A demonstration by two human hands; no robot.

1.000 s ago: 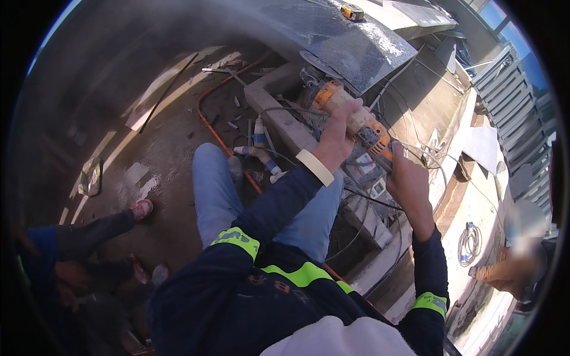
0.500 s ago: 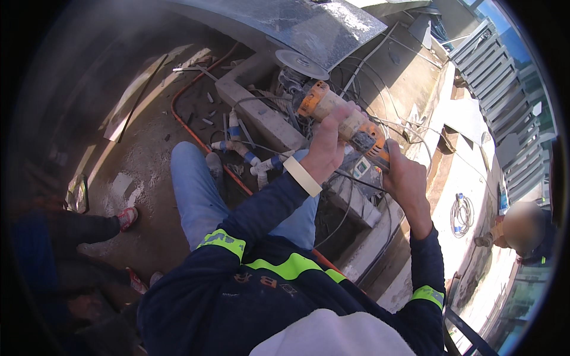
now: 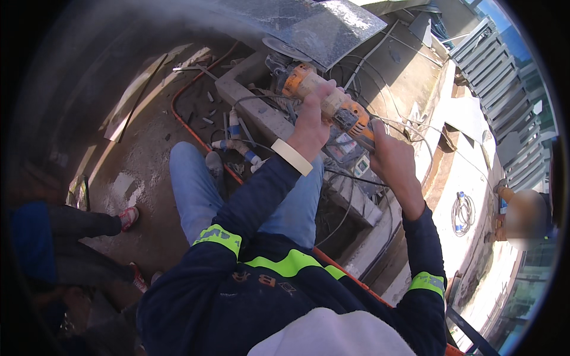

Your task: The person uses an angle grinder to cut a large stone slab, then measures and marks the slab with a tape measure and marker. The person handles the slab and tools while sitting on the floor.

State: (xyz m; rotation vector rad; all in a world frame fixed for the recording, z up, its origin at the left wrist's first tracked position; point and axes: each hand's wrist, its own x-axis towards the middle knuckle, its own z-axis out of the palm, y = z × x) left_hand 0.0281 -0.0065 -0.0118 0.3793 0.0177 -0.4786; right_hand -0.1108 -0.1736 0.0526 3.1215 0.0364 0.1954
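Note:
A dusty orange angle grinder is gripped in both of my hands, its body slanting up to the left. My left hand is closed round the middle of the body. At the rear end, my right hand is wrapped round the handle. The thin cutting disc meets the edge of a grey stone slab, and pale dust streams off to the left. A cream roll of tape circles my left wrist.
An orange hose runs across the dirty floor. Plug connectors and cables lie beside a concrete kerb. Another person's red shoe is at the left; a further person is at the far right beside a coiled cable.
Both hands have carried the grinder up and to the left, bringing its disc against the slab. The dust cloud has grown. The person at the far right has shifted.

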